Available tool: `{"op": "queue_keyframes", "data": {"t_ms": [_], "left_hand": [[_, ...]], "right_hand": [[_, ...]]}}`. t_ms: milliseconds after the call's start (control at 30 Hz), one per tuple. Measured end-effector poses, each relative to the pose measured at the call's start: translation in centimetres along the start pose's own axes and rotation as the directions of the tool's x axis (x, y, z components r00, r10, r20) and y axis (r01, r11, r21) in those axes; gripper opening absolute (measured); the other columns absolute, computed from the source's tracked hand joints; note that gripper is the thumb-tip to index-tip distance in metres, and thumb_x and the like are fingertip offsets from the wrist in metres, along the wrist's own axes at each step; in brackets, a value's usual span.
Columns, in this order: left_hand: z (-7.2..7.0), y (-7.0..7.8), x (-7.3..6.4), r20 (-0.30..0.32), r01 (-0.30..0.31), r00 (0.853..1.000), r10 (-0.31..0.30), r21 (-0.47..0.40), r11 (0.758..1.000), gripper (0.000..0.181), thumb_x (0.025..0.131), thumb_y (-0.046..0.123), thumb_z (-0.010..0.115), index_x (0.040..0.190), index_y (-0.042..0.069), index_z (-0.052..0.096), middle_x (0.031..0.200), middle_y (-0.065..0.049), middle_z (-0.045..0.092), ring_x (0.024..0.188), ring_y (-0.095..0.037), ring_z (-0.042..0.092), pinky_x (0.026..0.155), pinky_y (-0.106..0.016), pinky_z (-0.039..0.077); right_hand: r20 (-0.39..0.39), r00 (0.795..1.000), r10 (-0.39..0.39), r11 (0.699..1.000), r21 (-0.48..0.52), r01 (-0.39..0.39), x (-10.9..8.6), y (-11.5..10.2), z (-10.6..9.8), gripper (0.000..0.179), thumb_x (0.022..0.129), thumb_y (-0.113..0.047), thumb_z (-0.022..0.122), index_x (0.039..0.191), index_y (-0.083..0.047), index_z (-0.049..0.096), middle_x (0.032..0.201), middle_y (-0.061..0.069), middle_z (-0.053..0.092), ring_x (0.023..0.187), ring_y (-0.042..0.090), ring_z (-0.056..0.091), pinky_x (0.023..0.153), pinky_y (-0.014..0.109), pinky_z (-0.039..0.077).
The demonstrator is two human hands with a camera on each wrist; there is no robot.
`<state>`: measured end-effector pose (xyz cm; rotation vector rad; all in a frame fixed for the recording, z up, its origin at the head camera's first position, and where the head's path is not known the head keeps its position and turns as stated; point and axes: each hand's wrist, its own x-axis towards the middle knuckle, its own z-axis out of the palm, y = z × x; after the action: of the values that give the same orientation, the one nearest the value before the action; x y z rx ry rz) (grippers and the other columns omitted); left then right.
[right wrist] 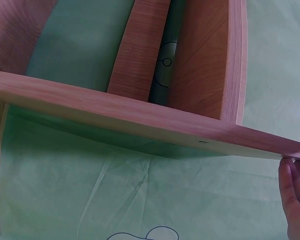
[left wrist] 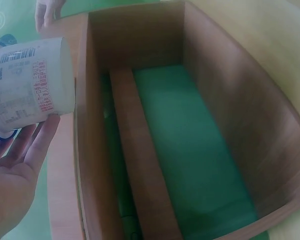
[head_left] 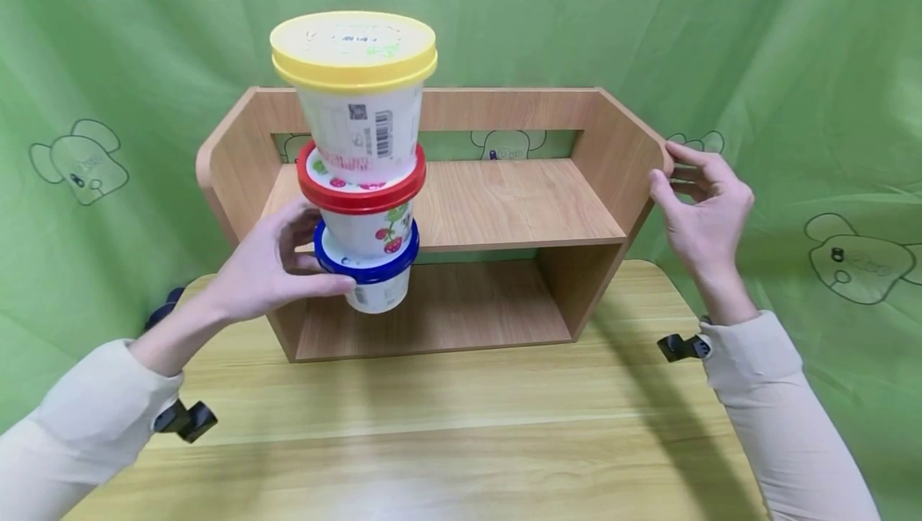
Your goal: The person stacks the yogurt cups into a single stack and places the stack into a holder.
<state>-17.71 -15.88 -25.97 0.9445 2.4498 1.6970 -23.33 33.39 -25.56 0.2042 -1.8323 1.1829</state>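
Note:
My left hand (head_left: 262,269) grips the lowest of three stacked white tubs, the small one with a blue lid (head_left: 378,294). On it stands a tub with a red lid and strawberry print (head_left: 360,230), and on top a larger yellow-lidded tub (head_left: 346,125). The stack is held upright in front of the left part of a two-level wooden shelf (head_left: 504,201). In the left wrist view, the white tub (left wrist: 37,82) lies against the fingers of the left hand (left wrist: 12,192). My right hand (head_left: 706,209) pinches the front edge of the shelf's right side panel (right wrist: 140,117).
The shelf stands on a light wooden table (head_left: 432,433). Behind and around hangs a green curtain (head_left: 519,9) with cartoon outlines. A dark object (head_left: 164,306) shows at the table's left back corner.

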Motion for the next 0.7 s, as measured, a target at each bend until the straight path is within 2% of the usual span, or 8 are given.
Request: {"op": "queue_keyframes", "data": {"t_ms": [200, 333, 567, 700], "left_hand": [[-0.7, 0.6, 1.1, -0.014, -0.022, 1.000, 0.022, 0.016, 1.000, 0.079, 0.087, 0.004, 0.082, 0.155, 0.018, 0.044, 0.150, -0.006, 0.056, 0.130, -0.021, 0.062, 0.092, -0.029, 0.066], [-1.0, 0.9, 1.8, -0.029, -0.040, 0.999, 0.040, 0.021, 0.999, 0.076, 0.086, 0.004, 0.083, 0.152, 0.015, 0.047, 0.146, -0.007, 0.058, 0.125, -0.018, 0.065, 0.090, -0.030, 0.067], [-1.1, 1.0, 2.8, -0.057, 0.005, 0.998, -0.003, 0.037, 0.999, 0.073, 0.086, 0.007, 0.083, 0.149, 0.010, 0.046, 0.144, -0.009, 0.059, 0.125, -0.020, 0.065, 0.090, -0.026, 0.066], [-1.1, 0.5, 3.5, -0.072, 0.001, 0.997, 0.001, 0.027, 1.000, 0.071, 0.086, 0.007, 0.083, 0.148, 0.008, 0.048, 0.142, -0.011, 0.061, 0.121, -0.018, 0.067, 0.087, -0.027, 0.067]], "right_hand": [[0.000, 1.000, -0.007, 1.000, -0.001, 0.007, 0.0, 0.0, 0.0, 0.030, 0.089, -0.003, 0.075, 0.119, -0.006, 0.079, 0.108, -0.007, 0.077, 0.089, -0.002, 0.071, 0.080, 0.008, 0.060], [-0.002, 1.000, -0.004, 1.000, 0.005, 0.004, 0.0, 0.1, 0.0, 0.031, 0.089, -0.003, 0.075, 0.119, -0.005, 0.078, 0.106, -0.013, 0.075, 0.089, -0.002, 0.072, 0.080, 0.008, 0.060], [-0.004, 1.000, -0.010, 1.000, 0.010, 0.010, 0.0, 0.1, 0.1, 0.031, 0.088, -0.001, 0.075, 0.119, -0.002, 0.078, 0.104, -0.018, 0.074, 0.089, -0.003, 0.072, 0.080, 0.008, 0.060], [-0.006, 1.000, -0.011, 1.000, 0.009, 0.011, 0.0, 0.2, 0.1, 0.031, 0.088, -0.001, 0.075, 0.119, -0.003, 0.078, 0.105, -0.016, 0.075, 0.089, -0.003, 0.072, 0.080, 0.008, 0.060]]}}
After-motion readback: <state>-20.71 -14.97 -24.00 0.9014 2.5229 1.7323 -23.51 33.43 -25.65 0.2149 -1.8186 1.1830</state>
